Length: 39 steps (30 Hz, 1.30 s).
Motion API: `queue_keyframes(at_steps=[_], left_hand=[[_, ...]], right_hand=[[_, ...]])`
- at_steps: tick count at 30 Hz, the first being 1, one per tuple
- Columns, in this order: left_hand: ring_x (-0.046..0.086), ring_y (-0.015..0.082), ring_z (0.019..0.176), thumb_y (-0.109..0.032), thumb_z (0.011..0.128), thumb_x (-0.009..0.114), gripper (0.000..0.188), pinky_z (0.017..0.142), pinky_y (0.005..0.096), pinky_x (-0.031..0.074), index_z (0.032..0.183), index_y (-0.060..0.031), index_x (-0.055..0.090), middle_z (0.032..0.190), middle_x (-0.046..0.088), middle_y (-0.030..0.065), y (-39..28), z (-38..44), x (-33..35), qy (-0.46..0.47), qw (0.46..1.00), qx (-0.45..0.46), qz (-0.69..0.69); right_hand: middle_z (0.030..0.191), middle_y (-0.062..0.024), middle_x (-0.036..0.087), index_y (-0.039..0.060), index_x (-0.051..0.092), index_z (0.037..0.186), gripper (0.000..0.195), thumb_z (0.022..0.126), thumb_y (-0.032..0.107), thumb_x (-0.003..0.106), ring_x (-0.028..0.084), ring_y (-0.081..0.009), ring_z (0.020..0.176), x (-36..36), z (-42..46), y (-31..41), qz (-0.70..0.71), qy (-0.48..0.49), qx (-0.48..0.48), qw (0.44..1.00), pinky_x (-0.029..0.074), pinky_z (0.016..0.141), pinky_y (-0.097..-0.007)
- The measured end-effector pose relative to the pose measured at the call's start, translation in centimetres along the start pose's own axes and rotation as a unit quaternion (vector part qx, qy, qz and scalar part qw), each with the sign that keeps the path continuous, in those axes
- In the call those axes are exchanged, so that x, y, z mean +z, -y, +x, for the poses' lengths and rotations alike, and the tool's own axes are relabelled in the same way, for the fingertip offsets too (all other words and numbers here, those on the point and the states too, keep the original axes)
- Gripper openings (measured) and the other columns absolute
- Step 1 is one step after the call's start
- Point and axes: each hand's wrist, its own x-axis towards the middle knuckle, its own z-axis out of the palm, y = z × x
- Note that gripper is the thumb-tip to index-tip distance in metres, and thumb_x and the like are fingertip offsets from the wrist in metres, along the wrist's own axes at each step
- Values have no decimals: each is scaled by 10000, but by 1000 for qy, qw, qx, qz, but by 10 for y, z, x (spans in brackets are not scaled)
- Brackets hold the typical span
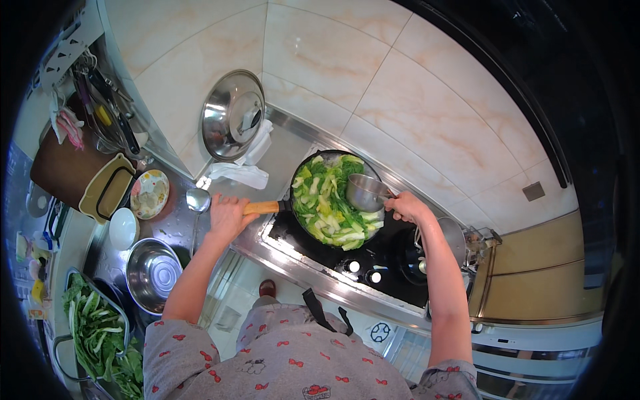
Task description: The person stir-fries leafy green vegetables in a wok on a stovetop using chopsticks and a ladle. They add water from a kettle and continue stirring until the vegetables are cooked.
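A dark wok [294, 210] full of leafy greens [327, 200] sits on the black glass hob. My left hand [229, 216] is closed round the wok's wooden handle [262, 207]. In my right hand [406, 206] is the handle of a small stainless-steel pan [366, 192], whose bowl is at the right side of the wok, over the greens. Whether the bowl touches them is hard to tell. Some liquid shows at the wok's upper rim. A steel ladle [198, 201] lies on the counter just left of my left hand.
A metal lid [233, 116] leans on the tiled wall beside white cloths [240, 174]. Left are a steel basin [154, 275], a white bowl [124, 229], a patterned plate [150, 194] and a container of greens [95, 320]. A pot [447, 237] stands behind my right forearm.
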Motion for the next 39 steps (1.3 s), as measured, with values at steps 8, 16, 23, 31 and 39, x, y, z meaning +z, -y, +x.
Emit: queue_keyframes(at_steps=[8,16,23,31,39], left_hand=[[677,283,917,-513,843,717,434,1039,491,372,1055,-134,734,895,690,104,2,-2,4,-28,1000,12,6],[676,280,898,-472,827,750,405,1031,483,373,1033,-124,728,889,690,105,-1,-2,-2,-34,999,13,-16],[674,278,907,-474,834,744,413,1036,485,370,1054,-125,734,887,694,103,-2,-2,-2,-29,999,11,-9],[665,282,905,-445,834,749,396,1036,477,369,1063,-122,722,909,695,98,-3,-2,-4,-21,1000,6,-15],[663,277,897,-458,834,745,397,1036,476,367,1056,-129,721,896,689,92,-2,-2,-1,-30,999,10,-11]], right_hand=[[554,8,526,65,657,842,263,880,325,665,369,-84,396,-14,11,21,-28,30,22,999,240,372,-282],[548,18,522,68,660,837,253,892,315,649,359,-81,392,-20,18,27,-49,46,40,997,237,369,-278],[554,15,532,67,664,828,256,891,314,645,374,-88,407,-21,26,26,-60,48,35,996,256,375,-284],[551,4,533,69,665,815,246,893,301,638,375,-98,404,-21,21,35,-67,45,37,996,268,382,-292],[553,0,542,83,659,809,236,892,303,638,366,-97,391,-20,24,35,-67,46,43,996,265,380,-295]])
